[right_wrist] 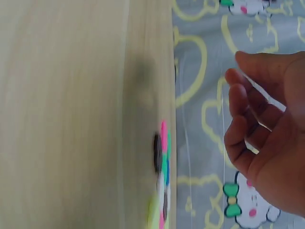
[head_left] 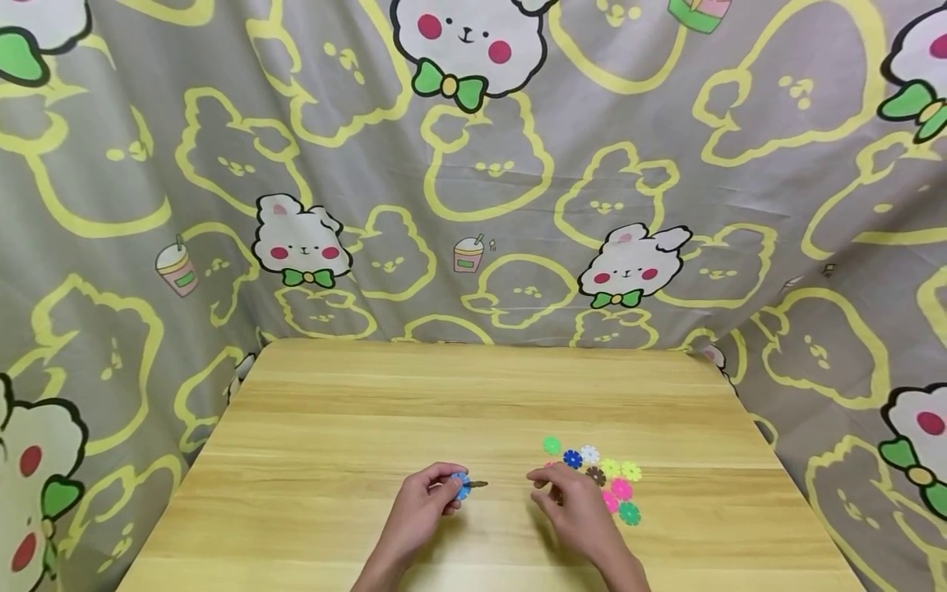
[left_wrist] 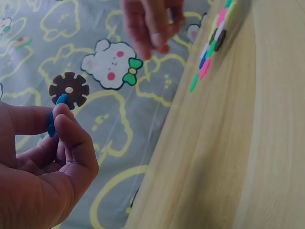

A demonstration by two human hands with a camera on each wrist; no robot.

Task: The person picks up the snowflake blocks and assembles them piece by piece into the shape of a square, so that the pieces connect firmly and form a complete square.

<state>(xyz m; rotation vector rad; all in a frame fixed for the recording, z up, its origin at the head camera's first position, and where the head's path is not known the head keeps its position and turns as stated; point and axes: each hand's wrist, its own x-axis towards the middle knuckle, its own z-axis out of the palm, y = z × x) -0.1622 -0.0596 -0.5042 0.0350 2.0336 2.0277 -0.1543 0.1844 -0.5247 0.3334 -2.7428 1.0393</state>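
Note:
My left hand [head_left: 427,503] pinches a blue notched disc [head_left: 462,486] between thumb and fingers above the table. A brown notched disc [left_wrist: 69,90] is joined to the blue disc [left_wrist: 58,112] at an angle, as the left wrist view shows. My right hand [head_left: 579,508] hovers beside the loose discs, fingers loosely bent, and the right wrist view shows nothing between the thumb and fingers of that hand [right_wrist: 267,114]. It hides part of the group in the head view.
Several loose notched discs lie on the wooden table [head_left: 333,427] at the right, among them a green one [head_left: 552,445], a dark blue one [head_left: 573,459], a white one [head_left: 589,453] and a pink one [head_left: 622,488]. A patterned curtain [head_left: 503,164] hangs behind the table and at both sides.

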